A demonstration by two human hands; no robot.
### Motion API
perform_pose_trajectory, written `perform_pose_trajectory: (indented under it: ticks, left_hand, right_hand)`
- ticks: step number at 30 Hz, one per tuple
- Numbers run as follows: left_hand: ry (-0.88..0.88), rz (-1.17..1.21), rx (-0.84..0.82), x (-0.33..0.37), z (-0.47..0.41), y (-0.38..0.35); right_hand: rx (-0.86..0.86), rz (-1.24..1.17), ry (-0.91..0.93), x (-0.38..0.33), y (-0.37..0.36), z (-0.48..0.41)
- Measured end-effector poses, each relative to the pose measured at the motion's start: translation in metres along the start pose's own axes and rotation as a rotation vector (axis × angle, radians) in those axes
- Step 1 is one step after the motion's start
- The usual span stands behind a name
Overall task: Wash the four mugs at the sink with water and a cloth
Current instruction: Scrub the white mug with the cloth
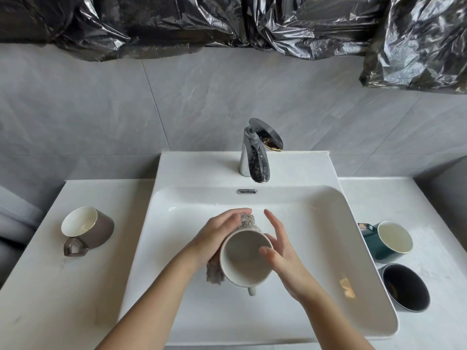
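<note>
Both forearms reach in from the bottom edge over the white sink [328,203]. The left hand [217,238] curls around the far side of the grey mug [243,258], its fingers clenched on a grey cloth [246,219] pressed against the mug's wall. The mug is tipped, mouth facing up toward the camera, handle pointing down. The right hand [280,251] lies against the mug's right rim, thumb on the lip, fingers spread and loose. A brown mug [87,229] lies on the left surface [50,286]; a green mug [389,238] and a dark mug [404,286] sit right.

Crumpled black plastic sheeting [227,24] across the top — grey stone-look wall tiles [101,109] below; white countertop [63,286] either side.
</note>
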State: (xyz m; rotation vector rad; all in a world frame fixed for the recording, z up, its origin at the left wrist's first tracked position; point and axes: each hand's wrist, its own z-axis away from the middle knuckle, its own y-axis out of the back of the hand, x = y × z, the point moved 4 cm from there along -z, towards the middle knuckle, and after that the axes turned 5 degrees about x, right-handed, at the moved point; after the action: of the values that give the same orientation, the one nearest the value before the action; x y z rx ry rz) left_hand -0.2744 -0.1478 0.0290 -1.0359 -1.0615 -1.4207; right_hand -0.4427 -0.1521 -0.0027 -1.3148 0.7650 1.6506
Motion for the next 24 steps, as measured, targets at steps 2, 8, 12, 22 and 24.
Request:
perform_pose_trajectory:
  ticks: [2, 8, 12, 22, 24]
  left_hand:
    - [0.009, -0.022, -0.082, -0.003, 0.004, 0.0]
    - [-0.014, 0.068, -0.014, -0.011, 0.011, 0.002]
    - [-0.059, 0.188, 0.254, -0.019, 0.016, 0.004]
    - [-0.208, 0.308, 0.593, -0.023, 0.025, -0.015]
    - [-0.221, 0.356, 0.621, -0.023, 0.026, -0.017]
  right_hand:
    - [-0.029, -0.005, -0.029, -0.001, 0.004, -0.003]
    - [-0.095, 0.057, -0.087, -0.007, 0.006, -0.009]
    - [-0.067, -0.028, -0.127, -0.003, 0.004, -0.006]
    - [-0.015, -0.478, -0.07, 0.018, -0.028, 0.007]
    - [-0.009, -0.491, -0.052, 0.019, -0.029, 0.007]
